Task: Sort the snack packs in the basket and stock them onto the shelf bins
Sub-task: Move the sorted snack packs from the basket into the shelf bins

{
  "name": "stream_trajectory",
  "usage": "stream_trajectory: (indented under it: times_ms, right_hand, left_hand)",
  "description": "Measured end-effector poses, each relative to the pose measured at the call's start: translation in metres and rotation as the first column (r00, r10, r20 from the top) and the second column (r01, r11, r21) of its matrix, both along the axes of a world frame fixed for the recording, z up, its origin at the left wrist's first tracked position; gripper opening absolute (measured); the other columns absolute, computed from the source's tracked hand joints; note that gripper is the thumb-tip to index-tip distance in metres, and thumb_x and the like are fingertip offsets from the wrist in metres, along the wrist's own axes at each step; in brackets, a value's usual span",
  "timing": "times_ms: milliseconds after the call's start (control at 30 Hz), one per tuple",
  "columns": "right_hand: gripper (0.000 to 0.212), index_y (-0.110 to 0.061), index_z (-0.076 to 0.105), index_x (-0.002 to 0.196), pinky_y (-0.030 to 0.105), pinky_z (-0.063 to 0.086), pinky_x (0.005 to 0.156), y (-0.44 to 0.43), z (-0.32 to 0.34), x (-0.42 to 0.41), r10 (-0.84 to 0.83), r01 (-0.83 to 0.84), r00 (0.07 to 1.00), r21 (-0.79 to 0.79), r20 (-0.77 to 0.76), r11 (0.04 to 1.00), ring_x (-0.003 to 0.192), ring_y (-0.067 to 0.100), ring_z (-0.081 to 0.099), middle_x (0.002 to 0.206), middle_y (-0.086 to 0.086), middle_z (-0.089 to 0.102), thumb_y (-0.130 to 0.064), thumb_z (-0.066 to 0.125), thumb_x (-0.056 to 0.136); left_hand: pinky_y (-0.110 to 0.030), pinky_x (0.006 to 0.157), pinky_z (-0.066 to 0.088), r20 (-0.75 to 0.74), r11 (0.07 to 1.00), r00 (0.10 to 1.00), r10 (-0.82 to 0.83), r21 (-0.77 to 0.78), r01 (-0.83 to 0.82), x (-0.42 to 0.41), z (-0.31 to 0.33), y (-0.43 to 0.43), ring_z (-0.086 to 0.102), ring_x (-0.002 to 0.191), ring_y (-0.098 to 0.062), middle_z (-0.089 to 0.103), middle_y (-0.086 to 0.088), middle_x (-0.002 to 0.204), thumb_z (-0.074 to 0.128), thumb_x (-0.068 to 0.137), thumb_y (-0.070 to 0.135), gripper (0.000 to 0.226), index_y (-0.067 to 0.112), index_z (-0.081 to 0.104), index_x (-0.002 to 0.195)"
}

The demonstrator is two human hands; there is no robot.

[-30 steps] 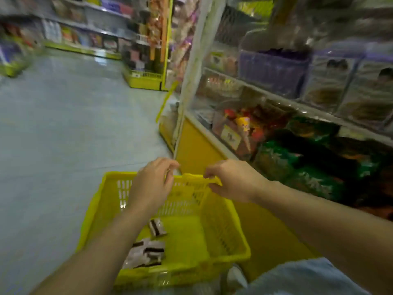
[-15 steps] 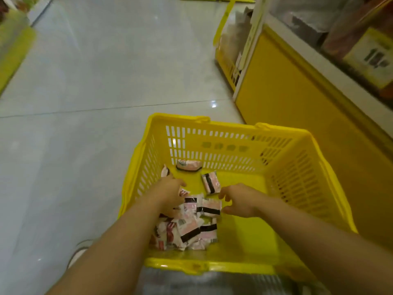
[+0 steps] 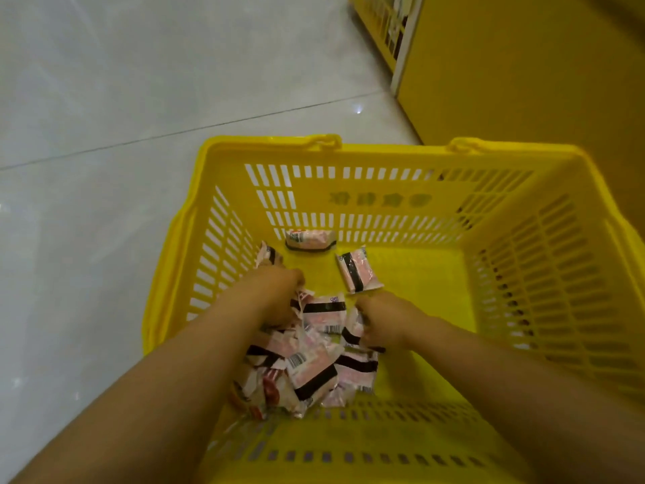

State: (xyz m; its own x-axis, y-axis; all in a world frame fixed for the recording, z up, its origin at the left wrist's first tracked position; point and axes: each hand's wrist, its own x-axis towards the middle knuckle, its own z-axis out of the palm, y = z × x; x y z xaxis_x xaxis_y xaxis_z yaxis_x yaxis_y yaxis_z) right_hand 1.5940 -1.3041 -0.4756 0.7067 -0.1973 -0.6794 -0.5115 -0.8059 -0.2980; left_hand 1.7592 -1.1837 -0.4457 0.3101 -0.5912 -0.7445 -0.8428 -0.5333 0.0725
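A yellow plastic basket (image 3: 265, 143) stands on the floor below me. Several pink-and-white snack packs with black bands lie heaped (image 3: 314, 372) at its near left. Three more lie apart: one (image 3: 357, 274) mid-floor, one (image 3: 309, 239) against the far wall, one (image 3: 267, 256) against the left wall. Both my hands are down inside the basket on the heap. My left hand (image 3: 275, 295) curls its fingers into the packs at the heap's far left. My right hand (image 3: 384, 319) curls its fingers round the edge of a pack at the heap's right.
The yellow base panel of the shelf unit (image 3: 523, 82) rises just right of the basket. A yellow wire rack (image 3: 377, 22) stands at its far corner. Pale glossy floor tiles (image 3: 104, 99) stretch to the left. The shelf bins are out of view.
My hands left the basket's far rim and dropped into it onto the packs. My view tilted down from the shelves to the basket, and both hands have closed further on the heap.
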Motion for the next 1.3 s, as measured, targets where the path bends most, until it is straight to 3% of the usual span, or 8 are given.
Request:
stream_trajectory:
  times_ms: [167,300,467,600,933,1000,1167,1300]
  right_hand:
    - [0.027,-0.019,0.053,0.073,0.033,0.040,0.054,-0.023,0.033,0.002,-0.019,0.021,0.996,-0.022,0.087,1.000,0.068,0.019,0.055,0.070,0.000,0.056,-0.038,0.071,0.082]
    - [0.020,-0.012,0.067,0.102,0.039,0.053,0.064,-0.048,0.083,0.012,-0.385,0.295,0.817,0.263,0.429,0.919,0.077,0.023,0.068,0.086,0.007,0.071,-0.023,0.070,0.086]
    - [0.028,-0.020,0.061,0.113,0.021,0.055,0.060,-0.059,0.117,0.021,-0.635,0.286,0.697,0.683,0.333,0.672,0.067,0.013,0.070,0.086,0.004,0.073,-0.001,0.058,0.091]
    - [0.045,-0.025,0.069,0.104,0.032,0.058,0.081,-0.054,0.110,0.020,-0.690,0.326,0.717,0.827,0.100,0.458,0.096,0.018,0.070,0.105,-0.006,0.073,0.012,0.050,0.086]
    - [0.032,-0.019,0.047,0.094,0.026,0.056,0.061,-0.053,0.093,0.019,-0.852,0.416,0.483,0.804,0.200,0.424,0.073,0.016,0.071,0.090,0.007,0.073,0.000,0.069,0.080]
    - [0.047,-0.027,0.047,0.108,0.032,0.059,0.068,-0.056,0.095,0.019,-0.860,0.411,0.494,0.838,0.126,0.359,0.079,0.020,0.072,0.094,0.008,0.074,0.002,0.069,0.079]
    - [0.032,-0.017,0.056,0.109,0.026,0.058,0.063,-0.053,0.098,0.021,-0.884,0.394,0.466,0.886,0.035,0.243,0.080,0.018,0.072,0.091,0.004,0.075,-0.001,0.066,0.083]
    - [0.024,-0.014,0.057,0.104,0.025,0.057,0.060,-0.051,0.099,0.022,-0.932,0.407,0.362,0.901,-0.009,0.149,0.077,0.017,0.073,0.091,0.006,0.074,-0.002,0.065,0.085]
  left_hand:
    - [-0.025,0.070,0.040,-0.158,0.952,0.974,0.160,-0.234,-0.195,0.000,0.014,-0.006,0.051,0.097,-0.018,0.049,-0.002,0.130,0.073,0.080,0.044,0.070,0.025,0.040,0.137]
    - [-0.024,0.077,0.041,-0.380,0.692,0.848,0.369,-0.496,-0.524,-0.005,0.030,-0.011,0.053,0.110,-0.014,0.051,0.007,0.132,0.067,0.077,0.059,0.065,0.026,0.049,0.130]
    - [-0.036,0.087,0.051,-0.776,0.295,0.309,0.550,-0.165,-0.941,-0.003,0.050,-0.015,0.062,0.104,-0.020,0.064,0.001,0.120,0.056,0.081,0.065,0.065,0.021,0.055,0.128]
    - [-0.046,0.093,0.051,-0.911,0.242,-0.089,0.402,0.200,-0.949,0.004,0.054,-0.014,0.063,0.112,-0.027,0.068,-0.011,0.118,0.058,0.094,0.029,0.034,0.017,0.057,0.126]
    - [-0.028,0.068,0.049,-0.855,0.237,0.208,0.476,-0.103,-0.966,-0.001,0.061,-0.021,0.064,0.099,-0.018,0.056,-0.002,0.129,0.057,0.095,0.032,0.028,0.036,0.054,0.122]
    - [-0.025,0.060,0.049,-0.871,0.200,0.129,0.473,-0.036,-0.979,-0.003,0.063,-0.023,0.067,0.087,-0.012,0.064,-0.003,0.116,0.055,0.096,0.032,0.016,0.027,0.065,0.108]
    - [-0.026,0.065,0.058,-0.865,0.193,-0.474,0.167,0.500,-0.844,-0.004,0.069,-0.017,0.069,0.098,-0.027,0.066,-0.023,0.115,0.075,0.075,0.036,0.063,-0.001,0.056,0.123]
    - [-0.021,0.062,0.056,-0.933,0.231,-0.292,0.211,0.338,-0.912,-0.008,0.072,-0.021,0.071,0.094,-0.020,0.070,-0.016,0.111,0.069,0.079,0.013,0.043,0.005,0.057,0.119]
